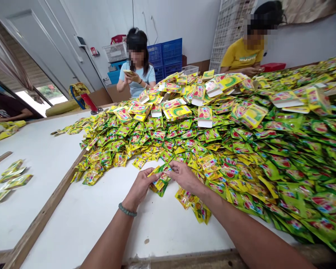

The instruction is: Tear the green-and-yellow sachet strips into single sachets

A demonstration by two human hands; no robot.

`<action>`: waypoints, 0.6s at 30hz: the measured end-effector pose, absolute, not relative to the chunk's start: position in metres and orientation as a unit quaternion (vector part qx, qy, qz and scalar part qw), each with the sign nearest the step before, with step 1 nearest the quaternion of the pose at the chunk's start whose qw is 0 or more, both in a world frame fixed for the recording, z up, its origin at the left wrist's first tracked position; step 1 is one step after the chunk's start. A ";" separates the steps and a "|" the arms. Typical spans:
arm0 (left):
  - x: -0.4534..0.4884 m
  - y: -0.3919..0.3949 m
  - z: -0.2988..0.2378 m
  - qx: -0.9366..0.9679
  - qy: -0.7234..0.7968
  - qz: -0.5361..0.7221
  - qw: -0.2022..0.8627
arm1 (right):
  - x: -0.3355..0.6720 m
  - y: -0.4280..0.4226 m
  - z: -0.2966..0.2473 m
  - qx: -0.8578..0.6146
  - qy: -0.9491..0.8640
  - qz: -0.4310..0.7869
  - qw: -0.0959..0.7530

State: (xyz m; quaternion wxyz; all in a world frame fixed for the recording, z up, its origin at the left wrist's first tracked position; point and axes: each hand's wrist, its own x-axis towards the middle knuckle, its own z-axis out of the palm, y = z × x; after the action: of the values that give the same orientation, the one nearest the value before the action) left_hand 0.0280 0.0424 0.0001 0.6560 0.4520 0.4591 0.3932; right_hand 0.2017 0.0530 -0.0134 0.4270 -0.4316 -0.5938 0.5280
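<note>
My left hand (140, 188) and my right hand (183, 175) meet over the white table (95, 220), both closed on a small stack of yellow-green sachets (160, 180) held between them. A green bead bracelet (127, 211) is on my left wrist. A few loose sachets (194, 203) lie just under my right forearm. A huge pile of the same sachets (240, 157) spreads right behind and to the right of my hands.
Folded yellow cartons (179, 110) lie on top of the pile at the back. Two people sit at the far side, one in a blue shirt (137, 80) holding a phone, one in a yellow shirt (242, 56). A wooden strip (44, 215) divides the table; several sachets (12, 177) lie left.
</note>
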 end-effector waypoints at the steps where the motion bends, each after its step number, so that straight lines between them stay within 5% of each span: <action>1: 0.028 0.042 0.001 0.440 0.449 0.407 0.663 | 0.202 0.054 -0.013 -0.434 -0.588 0.521 0.441; 18: 0.029 0.042 0.000 0.388 0.438 0.500 0.638 | 0.208 0.059 -0.014 -0.466 -0.521 0.485 0.526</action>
State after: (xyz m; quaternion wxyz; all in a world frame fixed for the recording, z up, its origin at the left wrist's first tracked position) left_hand 0.0294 0.0424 -0.0001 0.6382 0.3881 0.4381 0.5001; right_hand 0.2076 0.0594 -0.0137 0.5256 -0.4656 -0.5212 0.4851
